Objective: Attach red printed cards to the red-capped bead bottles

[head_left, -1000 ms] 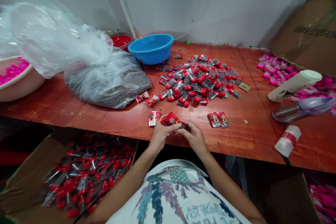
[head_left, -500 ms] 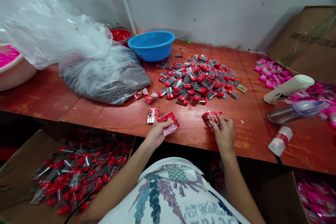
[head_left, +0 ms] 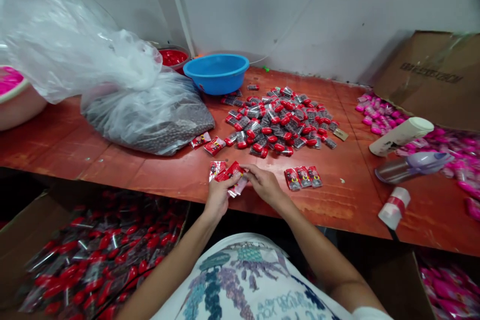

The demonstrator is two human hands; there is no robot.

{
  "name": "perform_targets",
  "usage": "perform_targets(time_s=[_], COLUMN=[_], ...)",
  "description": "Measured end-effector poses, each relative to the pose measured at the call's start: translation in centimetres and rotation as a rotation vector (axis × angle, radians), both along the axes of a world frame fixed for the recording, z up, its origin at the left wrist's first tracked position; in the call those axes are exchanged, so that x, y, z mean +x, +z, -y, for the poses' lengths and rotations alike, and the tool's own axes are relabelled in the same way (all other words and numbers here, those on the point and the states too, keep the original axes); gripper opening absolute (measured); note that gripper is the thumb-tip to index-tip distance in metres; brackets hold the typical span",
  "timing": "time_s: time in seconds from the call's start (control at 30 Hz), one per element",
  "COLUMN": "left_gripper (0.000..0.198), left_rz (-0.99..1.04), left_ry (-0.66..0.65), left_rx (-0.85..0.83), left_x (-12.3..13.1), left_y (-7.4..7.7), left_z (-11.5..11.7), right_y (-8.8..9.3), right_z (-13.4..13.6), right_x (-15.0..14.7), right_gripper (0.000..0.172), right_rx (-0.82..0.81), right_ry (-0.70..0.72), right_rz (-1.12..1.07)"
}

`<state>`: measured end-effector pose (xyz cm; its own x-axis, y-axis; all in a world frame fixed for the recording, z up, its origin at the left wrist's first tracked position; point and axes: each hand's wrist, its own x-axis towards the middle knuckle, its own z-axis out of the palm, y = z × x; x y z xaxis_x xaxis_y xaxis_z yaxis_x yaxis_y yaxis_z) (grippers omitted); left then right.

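While left hand [head_left: 217,194] grips red packets [head_left: 233,175], right hand [head_left: 264,183] pinching them

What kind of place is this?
Probably a small hand-packing workshop: a heap of red-capped clear sachets on a worn red wooden bench, a cardboard carton of filled packs below, and a big clear bag of dark beads.

Glossy red foil sachets [head_left: 233,178], wooden table [head_left: 112,160]

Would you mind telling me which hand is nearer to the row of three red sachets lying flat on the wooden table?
Right. The right hand lies just left of the three red sachets; the left hand is farther left.
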<state>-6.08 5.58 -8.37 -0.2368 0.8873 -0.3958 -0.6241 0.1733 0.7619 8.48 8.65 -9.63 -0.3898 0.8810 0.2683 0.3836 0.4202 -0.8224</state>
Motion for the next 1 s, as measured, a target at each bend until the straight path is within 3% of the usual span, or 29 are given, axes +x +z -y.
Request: perform_targets(time_s=[0.2,0.37,0.5,0.63,0.73,0.83,1.0], left_gripper=[0.019,0.012,0.009,0.007,0.008,0.011,0.012], left_rz=[0.094,0.139,0.177,0.250,0.279,0.300,0.296], left_ry=[-0.006,-0.007,0.047,0.062,0.059,0.048,0.049], left_rx=[-0.109,-0.149,-0.166,-0.189,-0.228,-0.229,-0.201], left_x=[-1.2,-1.8,-1.8,-1.5,-0.9,-0.1,1.1], left_y=[0.9,0.9,0.5,0.5,0.6,0.8,0.9], left_z=[-0.5,-0.6,-0.9,-1.3,-1.5,-1.7,-1.5], right_y=[-1.1,-1.9,-1.2,0.4,1.2,1.1,0.1], right_z=[-7.0,-9.0,-6.5,-0.9,3.2,5.2,5.1], right_x=[1.9,3.0,2.9,1.7,0.6,-0.4,-0.6], right_gripper=[0.034,0.030,0.028,0.032,0.030,0.032,0.035], right_rx=[0.328,0.464,0.382,0.010,-0.248,-0.294,-0.245], right_ry=[-0.276,-0.175,-0.159,-0.188,-0.144,-0.187,-0.253], right_rz=[0.520,0.645,0.430,-0.079,-0.326,-0.427,-0.336])
